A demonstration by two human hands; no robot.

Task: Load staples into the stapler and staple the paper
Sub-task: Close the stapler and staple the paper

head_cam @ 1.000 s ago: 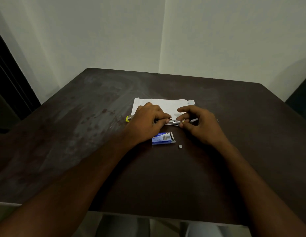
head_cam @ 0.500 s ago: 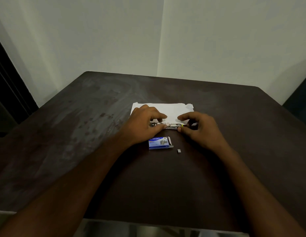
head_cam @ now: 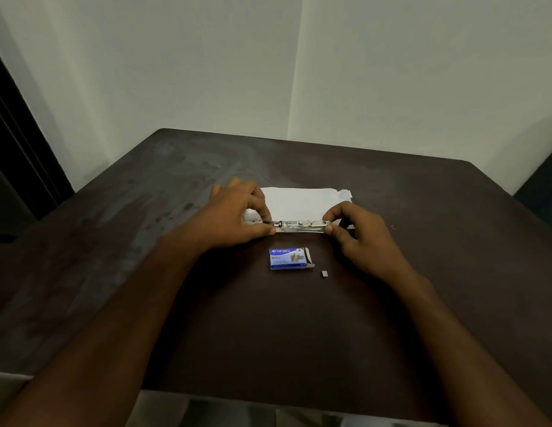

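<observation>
Hands meet over the dark table [head_cam: 114, 241]: the left hand [head_cam: 234, 215] pinches one end of the opened stapler [head_cam: 302, 226], the right hand [head_cam: 357, 232] pinches the other. Paper [head_cam: 299, 201] lies just behind it, a blue staple box [head_cam: 288, 258] and a loose staple strip [head_cam: 324, 273] in front.

Between your hands [head_cam: 237, 217] you have the stapler [head_cam: 302, 226], opened out flat and lying crosswise, its shiny metal channel facing up. The white paper [head_cam: 302, 200] lies just beyond it. The blue staple box [head_cam: 289, 258], flap open, sits just nearer than your hands, with a small staple strip [head_cam: 324, 273] beside it.
</observation>
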